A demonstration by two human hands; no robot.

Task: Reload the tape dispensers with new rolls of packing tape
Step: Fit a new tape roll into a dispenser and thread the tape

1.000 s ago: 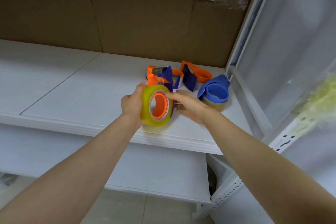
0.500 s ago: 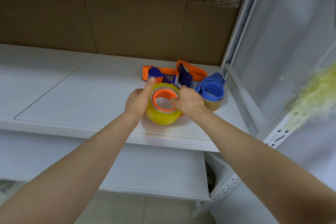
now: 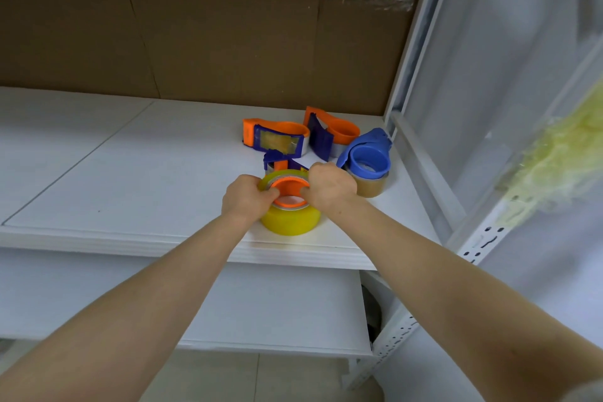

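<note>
Our yellow tape roll (image 3: 290,220) now lies flat on the white shelf (image 3: 130,173), close to the front edge. A second ago we held it up on its side. The orange dispenser (image 3: 290,183) sits down in the roll's hole. Our left hand (image 3: 246,197) and right hand (image 3: 329,184) have come down on either side, fingers curled tight on the orange ring. Behind lie a second orange dispenser (image 3: 277,130) and a third orange dispenser (image 3: 342,132). A blue dispenser (image 3: 368,157) sits on a brown roll (image 3: 372,188) just beside our right hand.
</note>
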